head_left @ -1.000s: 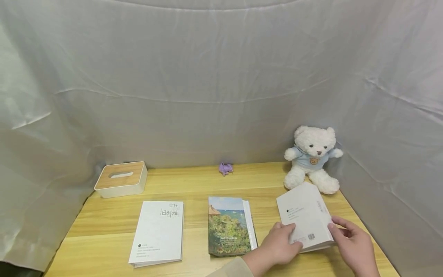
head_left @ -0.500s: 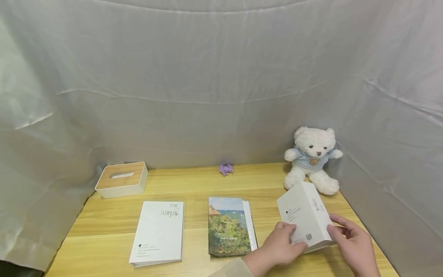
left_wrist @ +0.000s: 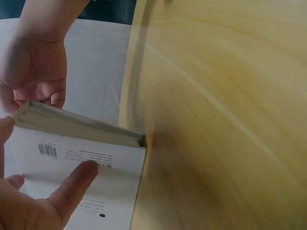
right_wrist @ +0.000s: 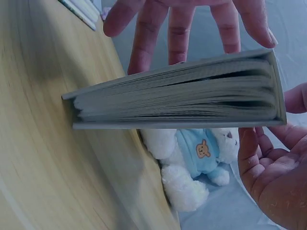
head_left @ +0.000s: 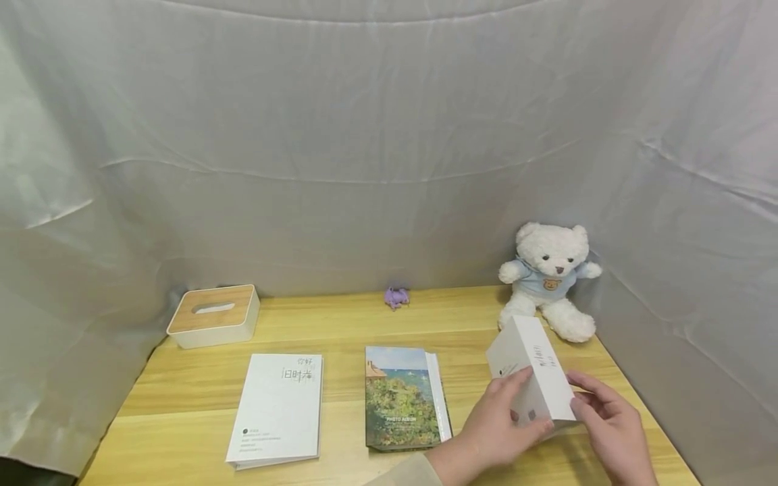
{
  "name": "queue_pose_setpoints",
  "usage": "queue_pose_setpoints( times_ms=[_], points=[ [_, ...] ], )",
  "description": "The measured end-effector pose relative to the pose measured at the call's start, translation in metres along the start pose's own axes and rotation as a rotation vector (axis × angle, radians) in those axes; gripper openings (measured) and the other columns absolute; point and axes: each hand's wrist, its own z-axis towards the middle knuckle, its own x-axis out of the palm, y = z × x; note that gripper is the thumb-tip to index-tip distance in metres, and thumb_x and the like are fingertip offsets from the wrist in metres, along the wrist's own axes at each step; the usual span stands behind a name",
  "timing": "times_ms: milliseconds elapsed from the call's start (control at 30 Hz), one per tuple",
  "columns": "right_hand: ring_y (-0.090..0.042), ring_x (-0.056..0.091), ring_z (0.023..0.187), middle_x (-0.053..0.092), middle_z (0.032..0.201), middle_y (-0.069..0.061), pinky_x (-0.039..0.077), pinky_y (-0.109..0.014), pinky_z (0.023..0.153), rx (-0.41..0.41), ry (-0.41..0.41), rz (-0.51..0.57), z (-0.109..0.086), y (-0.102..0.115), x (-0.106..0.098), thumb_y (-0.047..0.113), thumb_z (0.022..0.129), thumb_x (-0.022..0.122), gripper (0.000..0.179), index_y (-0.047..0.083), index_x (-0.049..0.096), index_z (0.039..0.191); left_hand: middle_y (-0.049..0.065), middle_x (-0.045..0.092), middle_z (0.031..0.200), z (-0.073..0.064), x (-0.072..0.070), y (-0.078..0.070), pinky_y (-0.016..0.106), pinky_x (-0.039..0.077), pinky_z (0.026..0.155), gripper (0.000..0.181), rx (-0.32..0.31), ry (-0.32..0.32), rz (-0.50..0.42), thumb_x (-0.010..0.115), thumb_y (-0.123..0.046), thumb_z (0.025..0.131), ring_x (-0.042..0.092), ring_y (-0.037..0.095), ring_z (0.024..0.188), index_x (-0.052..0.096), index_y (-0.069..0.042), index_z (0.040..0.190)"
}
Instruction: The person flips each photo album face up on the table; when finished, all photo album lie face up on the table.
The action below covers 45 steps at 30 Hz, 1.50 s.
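Observation:
A white photo album [head_left: 541,368] with handwriting-like print on its spine stands tilted, spine up, at the right of the table. My left hand [head_left: 498,432] lies along its printed cover; in the right wrist view the fingers of this left hand [right_wrist: 182,28] are spread and mostly straight against that cover. My right hand [head_left: 610,425] holds the spine's near end, thumb on the spine and other fingers at the far cover. Sleeved pages of the album [right_wrist: 182,96] show from the end, their loose edges toward the table. A barcode marks the album's cover [left_wrist: 115,182] in the left wrist view.
A white album [head_left: 276,412] and a painted-cover photo album [head_left: 401,405] lie flat on the table [head_left: 188,385]. Behind stand a tissue box [head_left: 213,314], a small purple object [head_left: 397,297] and a white teddy bear [head_left: 550,277], close behind the held album.
The white album has turned from lying tilted, cover up, to standing with its spine upward. My left hand has rolled with it along the cover, and my right hand has shifted slightly left.

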Motion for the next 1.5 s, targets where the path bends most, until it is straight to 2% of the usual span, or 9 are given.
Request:
queue_pose_setpoints(
  times_ms=[100,267,500,667,800,1033,1167,1367,1500],
  points=[
    [-0.002,0.068,0.09,0.073,0.117,0.017,0.055,-0.014,0.071,-0.008,0.012,0.057,0.0,-0.001,0.001,-0.016,0.098,0.058,0.037,0.0,0.072,0.127,0.001,0.053,0.145,0.001,-0.003,0.0,0.016,0.049,0.073,0.079,0.019,0.017,-0.01,0.079,-0.044,0.094,0.055,-0.002,0.086,0.042,-0.033,0.163],
    [-0.004,0.064,0.091,0.072,0.117,0.016,0.054,-0.015,0.072,0.011,0.055,0.04,0.001,-0.001,0.0,-0.013,0.1,0.06,0.032,-0.004,0.071,0.129,0.004,0.052,0.143,0.002,-0.008,0.0,0.017,0.051,0.074,0.079,0.01,0.059,-0.047,0.077,-0.046,0.095,0.055,-0.003,0.082,0.039,-0.035,0.163],
    [-0.003,0.068,0.101,0.072,0.121,0.013,0.058,-0.018,0.08,0.046,0.178,0.159,0.001,-0.003,-0.003,-0.007,0.106,0.055,0.033,-0.007,0.064,0.138,0.002,0.052,0.143,0.004,-0.01,-0.003,0.017,0.052,0.069,0.071,-0.029,0.056,-0.102,0.074,-0.042,0.098,0.057,-0.004,0.077,0.041,-0.029,0.16],
    [-0.004,0.069,0.106,0.073,0.125,0.01,0.059,-0.02,0.083,0.048,0.241,0.26,0.001,-0.007,-0.004,-0.009,0.107,0.049,0.038,0.003,0.068,0.138,0.0,0.054,0.141,0.004,-0.012,-0.007,0.017,0.052,0.069,0.07,-0.062,0.041,-0.112,0.077,-0.039,0.096,0.058,-0.004,0.077,0.044,-0.026,0.156],
    [-0.005,0.07,0.107,0.073,0.127,0.009,0.06,-0.021,0.084,0.059,0.263,0.313,0.002,-0.01,-0.004,-0.01,0.108,0.045,0.044,0.012,0.07,0.137,-0.002,0.054,0.14,0.003,-0.013,-0.009,0.018,0.052,0.069,0.069,-0.085,0.048,-0.116,0.078,-0.038,0.096,0.058,-0.003,0.077,0.045,-0.031,0.155],
    [-0.003,0.069,0.108,0.071,0.13,0.015,0.059,-0.022,0.084,0.107,0.27,0.263,0.001,-0.007,-0.004,-0.004,0.11,0.048,0.038,0.005,0.066,0.142,0.002,0.053,0.139,0.003,-0.014,-0.011,0.016,0.051,0.07,0.068,-0.071,0.044,-0.087,0.076,-0.038,0.096,0.058,-0.005,0.078,0.047,-0.035,0.157],
    [-0.002,0.067,0.109,0.07,0.13,0.016,0.059,-0.022,0.084,0.133,0.264,0.218,0.001,-0.006,-0.003,0.0,0.11,0.051,0.036,0.0,0.063,0.144,-0.002,0.056,0.136,0.003,-0.015,-0.012,0.017,0.051,0.069,0.069,-0.087,0.03,-0.084,0.078,-0.04,0.095,0.058,-0.004,0.078,0.048,-0.034,0.156],
    [-0.003,0.069,0.11,0.072,0.128,0.014,0.061,-0.024,0.084,0.114,0.284,0.231,0.001,-0.009,-0.001,-0.004,0.109,0.05,0.033,-0.001,0.067,0.138,-0.005,0.059,0.134,0.002,-0.014,-0.014,0.02,0.052,0.077,0.072,-0.097,-0.036,-0.1,0.087,-0.044,0.088,0.058,0.002,0.094,0.052,-0.03,0.149],
    [-0.007,0.071,0.105,0.075,0.123,0.009,0.062,-0.026,0.081,0.109,0.295,0.259,0.0,-0.012,0.001,-0.007,0.109,0.048,0.034,0.002,0.072,0.131,-0.003,0.06,0.136,0.002,-0.014,-0.016,0.025,0.053,0.088,0.071,-0.094,-0.079,-0.021,0.085,-0.051,0.087,0.058,0.006,0.108,0.053,-0.028,0.145]
  ],
)
